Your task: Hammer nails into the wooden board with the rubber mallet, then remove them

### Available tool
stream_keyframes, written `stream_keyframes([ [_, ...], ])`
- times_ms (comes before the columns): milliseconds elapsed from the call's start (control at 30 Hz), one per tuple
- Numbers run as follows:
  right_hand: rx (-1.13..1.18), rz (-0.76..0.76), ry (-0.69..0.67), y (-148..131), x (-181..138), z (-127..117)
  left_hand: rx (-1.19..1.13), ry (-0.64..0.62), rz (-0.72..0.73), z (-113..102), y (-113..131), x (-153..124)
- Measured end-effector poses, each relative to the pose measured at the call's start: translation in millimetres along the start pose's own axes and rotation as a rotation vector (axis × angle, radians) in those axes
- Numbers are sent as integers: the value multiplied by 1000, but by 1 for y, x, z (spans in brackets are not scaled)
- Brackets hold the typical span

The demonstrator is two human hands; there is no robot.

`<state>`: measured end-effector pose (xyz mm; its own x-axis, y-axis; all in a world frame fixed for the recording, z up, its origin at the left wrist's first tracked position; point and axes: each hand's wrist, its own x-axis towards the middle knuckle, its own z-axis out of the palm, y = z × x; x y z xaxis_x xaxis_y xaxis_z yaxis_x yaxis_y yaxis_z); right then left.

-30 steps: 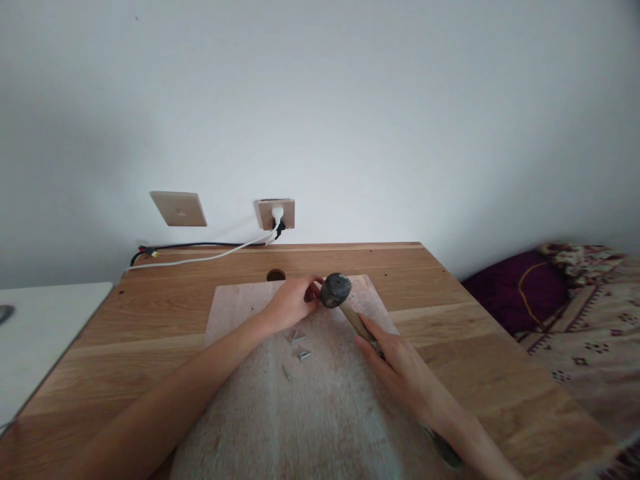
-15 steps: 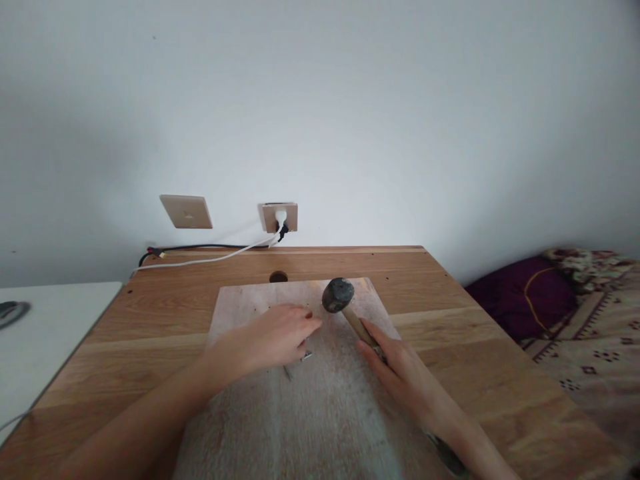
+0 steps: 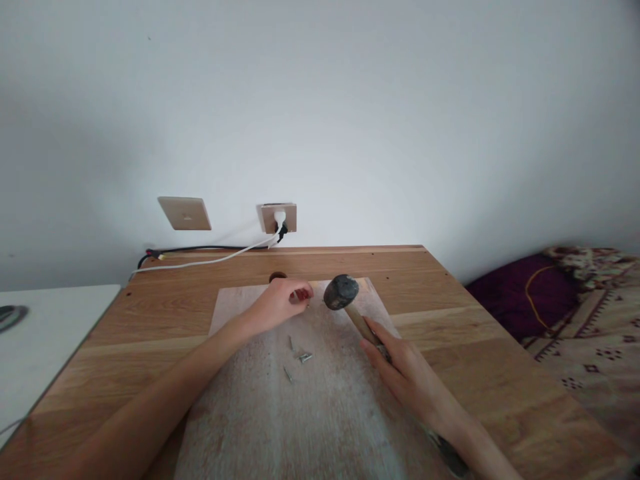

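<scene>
My right hand point(image 3: 400, 363) is wrapped round the handle of a hammer point(image 3: 341, 292) with a thick dark head and a pale wooden shaft. The head is raised over the far right part of a whitish wooden board point(image 3: 285, 427). Above the board's far edge area, my left hand point(image 3: 283, 303) is closed in a pinch, its fingertips pointing down close to the surface. Whatever sits between those fingertips is too small to make out. Several loose metal nails point(image 3: 304, 357) lie on the board, nearer to me than the left hand.
The board rests on a brown wooden table point(image 3: 440, 333) against a white wall. A wall socket point(image 3: 279, 219) holds plugs, with a white cable point(image 3: 200, 263) running left. A white surface point(image 3: 45, 340) adjoins at left. At right lie a purple cushion point(image 3: 530, 297) and patterned cloth point(image 3: 595, 363).
My left hand has moved away from the nails toward the board's far edge, its fingers now pinched. The nails have come into fuller view. The hammer has barely shifted.
</scene>
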<state>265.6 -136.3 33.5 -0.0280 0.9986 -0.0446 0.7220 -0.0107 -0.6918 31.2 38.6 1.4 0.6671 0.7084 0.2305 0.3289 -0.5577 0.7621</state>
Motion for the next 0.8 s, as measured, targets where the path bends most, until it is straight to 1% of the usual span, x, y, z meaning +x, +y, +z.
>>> stream_keyframes([
  [167, -7, -5, -12, -3, 1, 1, -4, 13, 8, 10, -10, -5],
  [433, 3, -1, -10, -6, 3, 4, 8, 9, -9, 9, -8, -5],
  [600, 0, -39, -36, -7, 8, 10, -37, 9, -53, 9, -8, -2],
  [800, -57, -53, -46, -17, 10, 14, -92, 24, -78, 12, -14, -4],
])
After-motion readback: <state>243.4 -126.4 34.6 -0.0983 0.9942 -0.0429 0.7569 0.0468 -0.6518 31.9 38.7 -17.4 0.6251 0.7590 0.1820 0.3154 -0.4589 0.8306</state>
